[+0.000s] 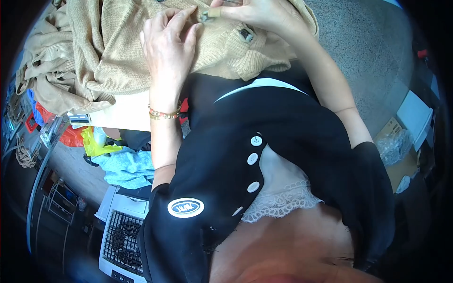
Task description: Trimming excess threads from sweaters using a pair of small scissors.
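Observation:
A tan knit sweater lies spread across the work surface and over its near edge. My left hand rests on the knit, its thumb and index finger apart. A tan band wraps a finger of my right hand, whose fingertips are pinched together at the top edge of the view. Something thin shows at those fingertips, too small to name. Between both hands is a small dark, shiny button-like piece on the knit. Another dark and pale button-like piece sits near a ribbed part of the sweater, below my right hand.
More tan knitwear is heaped at the left. A pale tabletop shows beneath the sweater. Lower left are a yellow plastic bag, blue cloth and a white air cooler. Clear plastic wrap lies on the right.

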Demonstrator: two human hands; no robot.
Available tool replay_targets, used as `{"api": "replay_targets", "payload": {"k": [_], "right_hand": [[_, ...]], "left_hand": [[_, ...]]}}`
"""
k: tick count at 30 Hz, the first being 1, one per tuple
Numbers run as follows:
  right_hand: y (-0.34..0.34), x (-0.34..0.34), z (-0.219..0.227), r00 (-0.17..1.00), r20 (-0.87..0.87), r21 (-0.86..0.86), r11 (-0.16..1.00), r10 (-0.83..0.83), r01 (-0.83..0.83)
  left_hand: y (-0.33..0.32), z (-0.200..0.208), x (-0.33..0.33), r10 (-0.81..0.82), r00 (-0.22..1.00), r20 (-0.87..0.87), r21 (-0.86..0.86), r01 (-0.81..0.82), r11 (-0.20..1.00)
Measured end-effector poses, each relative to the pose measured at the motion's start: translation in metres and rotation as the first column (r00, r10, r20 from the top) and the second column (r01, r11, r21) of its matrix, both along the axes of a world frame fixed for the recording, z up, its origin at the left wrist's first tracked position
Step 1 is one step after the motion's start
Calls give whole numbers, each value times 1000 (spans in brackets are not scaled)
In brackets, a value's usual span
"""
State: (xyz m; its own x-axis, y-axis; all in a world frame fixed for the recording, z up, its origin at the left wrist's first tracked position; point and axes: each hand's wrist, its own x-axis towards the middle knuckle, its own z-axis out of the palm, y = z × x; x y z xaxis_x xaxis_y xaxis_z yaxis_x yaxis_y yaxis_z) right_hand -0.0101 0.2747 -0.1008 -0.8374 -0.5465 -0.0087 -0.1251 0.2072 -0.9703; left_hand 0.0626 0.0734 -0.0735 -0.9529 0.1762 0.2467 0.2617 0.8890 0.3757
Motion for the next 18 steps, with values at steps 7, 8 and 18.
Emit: {"api": "replay_targets", "payload": {"k": [7, 8, 18], "right_hand": [[-11, 1, 4, 919, 393, -11, 1000, 4, 0], [-12, 1, 6, 926, 377, 31, 1000, -17, 6], [-12, 4, -22, 853, 489, -503, 858, 180, 108]], "left_hand": [[-7, -7, -5, -44, 998, -34, -50, 42, 998], [-7, -7, -5, -50, 998, -35, -53, 48, 997], [-8, -11, -4, -51, 999, -18, 56, 52, 997]]}}
